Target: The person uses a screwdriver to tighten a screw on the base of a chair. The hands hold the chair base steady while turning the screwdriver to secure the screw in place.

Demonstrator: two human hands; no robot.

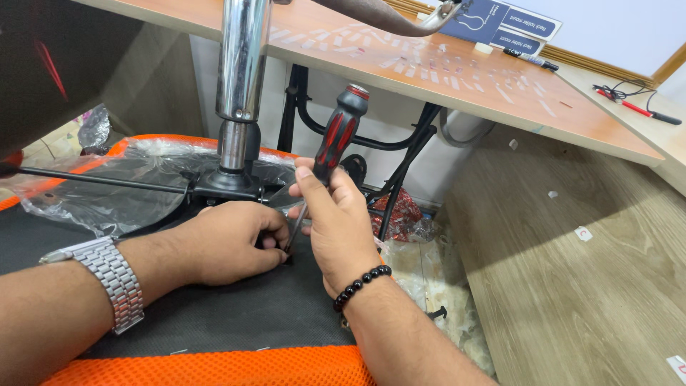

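Note:
My right hand (336,221) grips a screwdriver (340,136) with a black and red handle, its shaft angled down to the underside of an upturned office chair seat (214,314). My left hand (229,243) rests on the black seat base right beside the screwdriver tip, fingers curled around something small that I cannot make out. A chrome gas-lift column (241,64) rises from the black mounting plate (225,184) just behind both hands. A metal watch is on my left wrist and a black bead bracelet on my right.
Clear plastic wrap (107,189) covers the orange seat edge. A wooden desk (443,78) holds several small clear strips, blue cards (500,25), a marker and a red-handled tool (632,106). Black chair-base legs (400,157) stand behind, with wood flooring (572,271) at right.

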